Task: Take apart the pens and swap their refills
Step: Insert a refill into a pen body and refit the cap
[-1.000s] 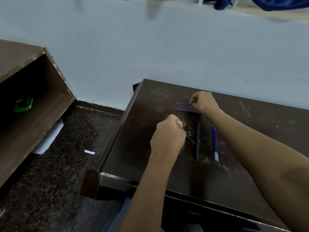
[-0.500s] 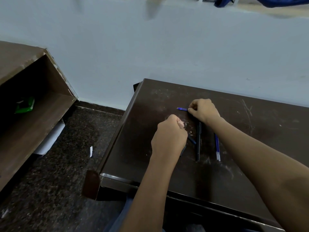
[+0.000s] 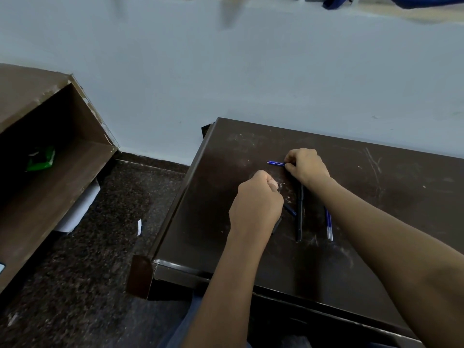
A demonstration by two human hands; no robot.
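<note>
Right hand [image 3: 307, 167] shifted nearer, pinching refill [image 3: 275, 163] pointing left, across from left hand [image 3: 256, 204] fisted round barrel [image 3: 277, 225]

Table top [image 3: 221, 187]: dk brown laminate, glossy; scuffed, scratched, whitish smears.
Blue refill [image 3: 275, 163]: translucent blue plastic, smooth.
Refill pair [image 3: 329, 227]: blue plastic w/ clear ends.
Black pen barrel [image 3: 299, 217]: black plastic, semi-matt.
Floor [image 3: 100, 247]: dk speckled stone, low sheen.
Shelf unit [image 3: 50, 197]: wood-grain laminate, matt; edge chipped.
Wall [image 3: 226, 71]: pale paint, matt.
Packet [image 3: 41, 159]: green, glossy wrap.
</note>
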